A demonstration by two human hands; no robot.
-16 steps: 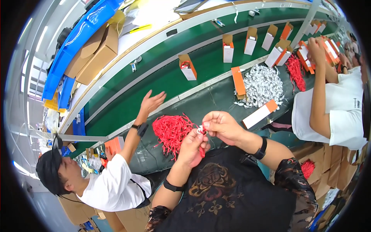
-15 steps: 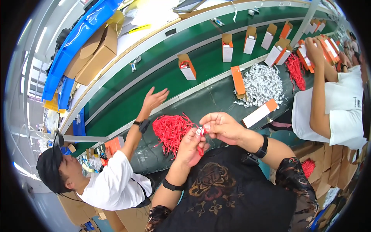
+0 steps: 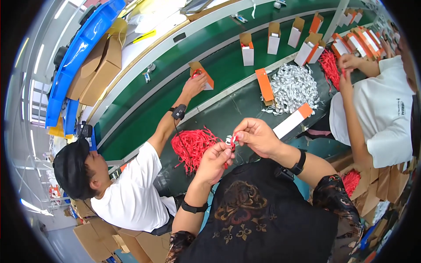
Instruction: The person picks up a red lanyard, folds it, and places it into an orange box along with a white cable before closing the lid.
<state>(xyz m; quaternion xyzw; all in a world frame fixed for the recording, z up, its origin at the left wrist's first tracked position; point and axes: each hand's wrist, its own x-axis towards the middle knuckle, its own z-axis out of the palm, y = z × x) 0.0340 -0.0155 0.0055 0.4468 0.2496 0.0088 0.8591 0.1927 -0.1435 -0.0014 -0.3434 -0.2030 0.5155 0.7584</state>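
Bare hands at work over a dark, mat-topped bench (image 3: 239, 105): the person's L hand (image 3: 214, 162) pinches a thin, flexible red strap (image 3: 233, 141), its tail showing below the fingers; R hand (image 3: 258, 137), also pinched narrow, grips the strap's upper part. A small white looped piece (image 3: 228, 139) sits btwn the fingertips. Just beyond L hand: a tangled heap of red straps (image 3: 193, 148). Farther R: a mound of white looped pieces (image 3: 294, 90), w/ a long white box w/ orange end (image 3: 289, 124) near R hand. At L, a co-worker's hand (image 3: 195, 86) reaches to an open orange-and-white carton (image 3: 208, 82) on the green conveyor belt (image 3: 144, 105).
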